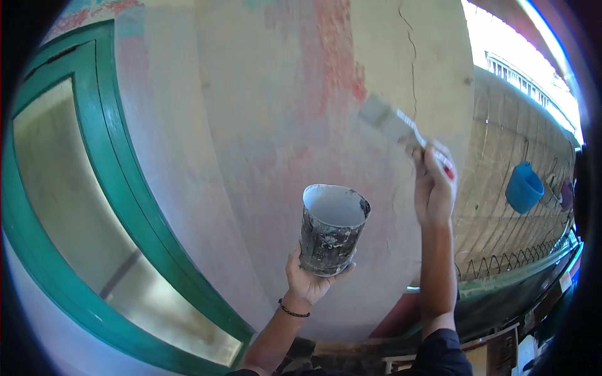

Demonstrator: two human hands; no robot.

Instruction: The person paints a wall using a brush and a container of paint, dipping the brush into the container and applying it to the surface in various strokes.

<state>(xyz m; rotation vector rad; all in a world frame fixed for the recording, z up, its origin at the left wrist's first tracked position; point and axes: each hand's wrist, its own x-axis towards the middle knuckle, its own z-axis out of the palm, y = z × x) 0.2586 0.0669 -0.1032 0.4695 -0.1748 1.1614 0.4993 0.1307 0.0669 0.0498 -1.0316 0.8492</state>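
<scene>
My left hand [307, 282] is closed round the lower part of a paint container [331, 241], holding it upright from below. Dark, paint-spattered sides and a pale whitish inside mark the container. In my right hand [436, 182] is a paintbrush [404, 122], gripped by its handle, with red showing at the handle's end. The wide bristles point up and left, over the wall [269, 144] in this view. Patches of pink, red and pale paint cover that wall, and a thin crack [412, 56] runs down its upper right part.
A green-framed door or window [135, 188] with pale panels stands on the left. To the right, a blue bucket [524, 188] hangs on a tan woven-looking fence [495, 150]. Below it runs a ledge with looped wire [508, 258]. Wooden furniture [483, 357] sits at the lower right.
</scene>
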